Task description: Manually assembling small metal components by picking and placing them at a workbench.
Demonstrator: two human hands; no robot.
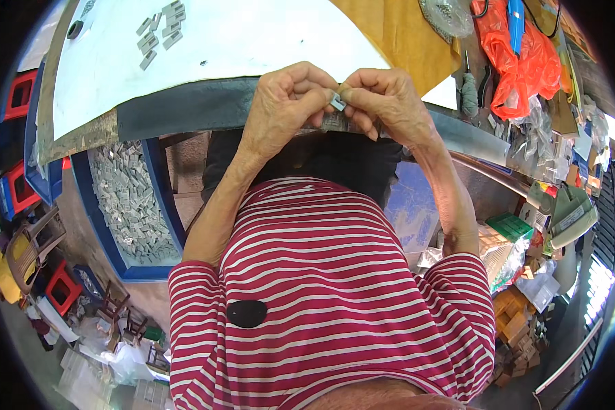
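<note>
Both my hands meet at the table's near edge, around one small grey rectangular metal piece [337, 102]. My left hand [291, 96] pinches it from the left between thumb and forefinger. From the other side, the thumb and fingertips of my right hand [388, 102] close on the same piece. Its fine details are too small to make out. Farther off on the white table sheet [253, 41] lies a loose group of similar grey pieces [164, 31].
Left of my lap, a blue tray [147, 273] holds a heap of such pieces. A dark ring [75, 29] lies at the table's far left. At the right are brown paper [417, 41], a red plastic bag [519, 75] and a spool of grey thread [469, 96].
</note>
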